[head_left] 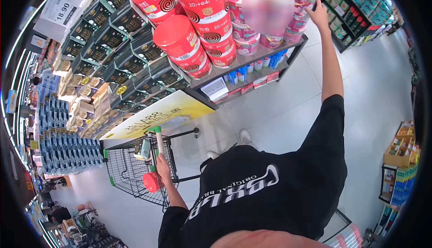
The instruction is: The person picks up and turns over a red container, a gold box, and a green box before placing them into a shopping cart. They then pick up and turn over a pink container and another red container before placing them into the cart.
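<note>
Your right hand, in the upper right of the frame, reaches up with fingers open against a pink tub on the shelf; it touches but does not yet grip it. Your left hand, lower left, is closed around the cart handle. In the cart one red tub lies already, beside a small box.

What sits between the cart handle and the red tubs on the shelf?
Head view: a yellow sign board lies between the cart handle and the red tubs; left hand grips the handle.
</note>
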Demonstrator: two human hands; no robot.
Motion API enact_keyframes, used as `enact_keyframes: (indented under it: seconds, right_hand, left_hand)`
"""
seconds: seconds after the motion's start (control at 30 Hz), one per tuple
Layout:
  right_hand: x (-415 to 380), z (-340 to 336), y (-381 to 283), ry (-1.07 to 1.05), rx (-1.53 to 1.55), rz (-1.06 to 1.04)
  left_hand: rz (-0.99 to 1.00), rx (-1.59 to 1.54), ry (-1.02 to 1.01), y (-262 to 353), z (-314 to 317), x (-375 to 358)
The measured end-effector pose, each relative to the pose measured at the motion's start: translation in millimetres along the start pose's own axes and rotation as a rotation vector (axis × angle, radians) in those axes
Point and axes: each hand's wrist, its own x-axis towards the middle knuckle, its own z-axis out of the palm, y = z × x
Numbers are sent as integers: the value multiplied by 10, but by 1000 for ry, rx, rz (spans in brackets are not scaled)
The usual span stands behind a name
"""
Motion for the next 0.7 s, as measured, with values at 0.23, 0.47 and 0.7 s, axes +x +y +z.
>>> enact_keyframes:
  seconds: [0.23, 0.47, 0.7]
  right_hand:
    - [484, 318, 208, -166, -29, 56]
    - [168, 91, -319, 181, -448, -13]
    - [328, 186, 58, 159, -68, -322]
  left_hand:
    - [-113, -5, 6, 67, -25, -37]
    - [-165, -114, -12, 163, 11, -22]
    - [-124, -71, 29, 67, 38, -9]
